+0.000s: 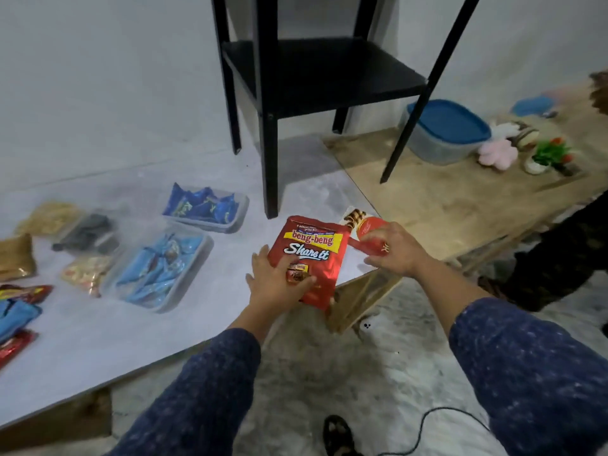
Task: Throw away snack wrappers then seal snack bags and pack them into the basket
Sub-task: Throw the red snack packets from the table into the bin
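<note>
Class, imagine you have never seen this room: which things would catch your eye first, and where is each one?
First, the bright red beng-beng bag at the table's near right corner, gripped low by the left hand. Just right of it, the right hand rests on a red wafer pack. Further left stand two clear trays of blue wrappers.

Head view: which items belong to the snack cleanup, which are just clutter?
Job:
- red Beng-Beng bag, held by left hand
- red wafer-stick pack under right hand
- two trays of blue wrappers
- loose snack packets at the table's left edge

Clutter:
- black stool
- blue-lidded container
- pink plush toy
- small potted plant
</note>
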A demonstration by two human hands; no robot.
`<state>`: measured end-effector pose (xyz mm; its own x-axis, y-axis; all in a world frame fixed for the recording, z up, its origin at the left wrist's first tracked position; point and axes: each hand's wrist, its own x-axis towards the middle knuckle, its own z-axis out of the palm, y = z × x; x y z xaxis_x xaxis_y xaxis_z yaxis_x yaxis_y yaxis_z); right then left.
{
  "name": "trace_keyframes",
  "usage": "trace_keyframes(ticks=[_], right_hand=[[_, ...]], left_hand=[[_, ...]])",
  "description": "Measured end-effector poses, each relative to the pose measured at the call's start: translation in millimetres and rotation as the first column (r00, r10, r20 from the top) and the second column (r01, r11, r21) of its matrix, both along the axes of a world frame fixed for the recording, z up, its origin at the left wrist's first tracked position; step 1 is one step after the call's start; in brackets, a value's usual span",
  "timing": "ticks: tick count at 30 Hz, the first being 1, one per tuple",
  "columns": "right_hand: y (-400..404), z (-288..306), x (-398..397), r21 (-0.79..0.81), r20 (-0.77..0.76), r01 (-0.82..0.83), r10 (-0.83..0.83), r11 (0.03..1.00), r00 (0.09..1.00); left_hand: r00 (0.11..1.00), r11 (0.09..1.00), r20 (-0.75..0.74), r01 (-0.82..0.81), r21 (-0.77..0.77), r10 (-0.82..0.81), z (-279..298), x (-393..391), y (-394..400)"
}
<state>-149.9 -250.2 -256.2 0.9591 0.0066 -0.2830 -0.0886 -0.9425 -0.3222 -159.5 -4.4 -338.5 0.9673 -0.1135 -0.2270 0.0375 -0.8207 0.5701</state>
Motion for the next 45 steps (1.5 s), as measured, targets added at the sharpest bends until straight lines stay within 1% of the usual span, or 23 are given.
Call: trace_keyframes(ticks=[2,6,9,11,14,16,20,25,28,30,35,38,41,45], right_hand=[[-21,-15,17,0.012,-0.002,-0.056,0.056,0.998,0.998],[-47,-37,38,-0.035,-0.006,-0.166,0.165,0.986,0.986],[-54,-47,49,-0.025,-0.014,-0.216,0.215,0.976,0.976],[-55,-52,55,-0.009,-0.028,-0.226,0.226,0.974,0.974],[-56,-57,62,-0.019,-0.02,-0.252,0.252,0.967,0.968],[-55,-59,63,-0.044,-0.014,-0.274,0.274,0.961,0.962],[-52,-62,61,-0.067,0.0,-0.271,0.271,0.96,0.962],[-50,-57,54,0.001,-0.006,-0.271,0.271,0.963,0.963],[-45,-46,49,0.042,-0.019,-0.295,0.296,0.955,0.955],[-38,-34,45,0.078,-0.035,-0.312,0.315,0.947,0.948],[-3,6,31,0.127,-0.095,-0.395,0.408,0.91,0.908],[27,33,19,0.117,-0.105,-0.45,0.462,0.885,0.881],[71,63,4,0.089,-0.085,-0.524,0.53,0.847,0.844],[148,106,-20,0.087,-0.013,-0.606,0.609,0.79,0.793]], left_hand=[[0.995,0.994,-0.015,-0.097,0.055,0.098,-18,-6,-12],[0.985,0.969,0.054,-0.173,0.176,0.166,-36,-14,-25],[0.975,0.951,0.068,-0.223,0.214,0.214,-37,-12,-30],[0.969,0.946,0.066,-0.246,0.213,0.237,-34,-9,-32],[0.955,0.94,0.067,-0.297,0.17,0.289,-30,-5,-33],[0.945,0.939,0.062,-0.325,0.113,0.32,-28,-3,-35],[0.922,0.916,-0.001,-0.385,-0.108,0.387,-26,-5,-43],[0.874,0.85,-0.007,-0.475,-0.228,0.486,-20,-10,-39],[0.846,0.792,-0.045,-0.515,-0.327,0.532,-8,-18,-31],[0.838,0.769,-0.053,-0.521,-0.37,0.542,2,-27,-27],[0.837,0.767,-0.02,-0.511,-0.389,0.547,37,-51,-3],[0.837,0.765,0.007,-0.497,-0.408,0.548,66,-66,24],[0.811,0.76,0.068,-0.51,-0.403,0.581,100,-87,63],[0.752,0.751,0.172,-0.551,-0.365,0.636,147,-126,133]])
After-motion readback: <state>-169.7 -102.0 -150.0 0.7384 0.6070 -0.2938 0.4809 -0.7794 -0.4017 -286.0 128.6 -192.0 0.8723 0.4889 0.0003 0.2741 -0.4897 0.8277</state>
